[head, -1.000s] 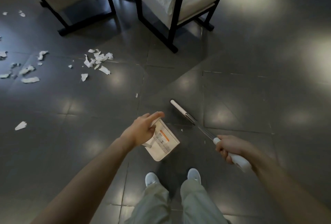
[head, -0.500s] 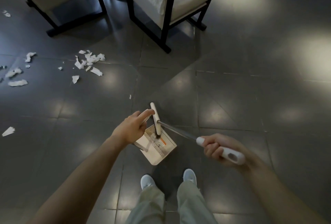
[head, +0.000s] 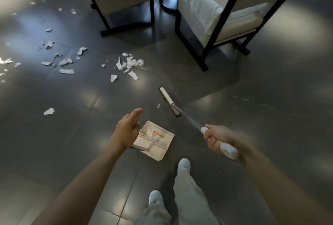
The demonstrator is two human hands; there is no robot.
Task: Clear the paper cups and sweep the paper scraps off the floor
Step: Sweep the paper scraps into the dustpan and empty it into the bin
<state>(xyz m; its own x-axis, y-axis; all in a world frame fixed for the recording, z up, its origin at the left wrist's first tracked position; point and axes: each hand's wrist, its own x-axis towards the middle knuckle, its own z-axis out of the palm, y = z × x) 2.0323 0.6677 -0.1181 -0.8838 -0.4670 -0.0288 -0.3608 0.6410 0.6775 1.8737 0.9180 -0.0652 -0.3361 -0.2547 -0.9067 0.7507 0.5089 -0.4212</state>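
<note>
The right hand (head: 217,139) is clamped round the white grip of the broom (head: 168,99), whose head rests on the dark floor (head: 261,98) just ahead of the dustpan (head: 158,150). The left hand (head: 127,131) hovers over the dustpan's left edge, fingers straight and apart, holding nothing that shows. A few scraps (head: 130,63) lie in the pan; most are strewn to the left, near two chairs (head: 214,19), and one small piece lies beside the broom head.
</note>
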